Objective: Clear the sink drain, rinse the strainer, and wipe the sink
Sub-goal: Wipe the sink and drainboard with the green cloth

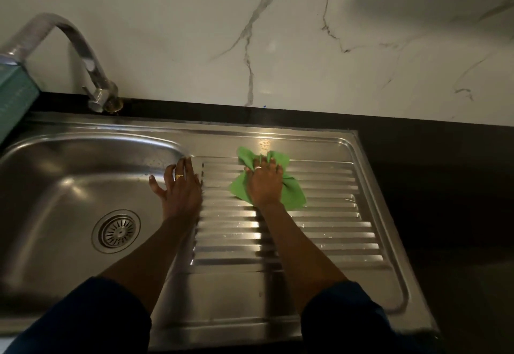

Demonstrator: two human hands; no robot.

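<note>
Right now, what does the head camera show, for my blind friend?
A person's right hand holds a green cloth on the ribbed steel drainboard. The left hand rests at the edge of the basin, whose strainer is in place.

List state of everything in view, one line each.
green cloth: bunched, on drainboard under right hand.
right hand: grips green cloth.
left hand: flat, fingers spread, on basin edge.
strainer: seated in basin floor.
drainboard: droplets on ribs.
tap: no stream visible.
</note>
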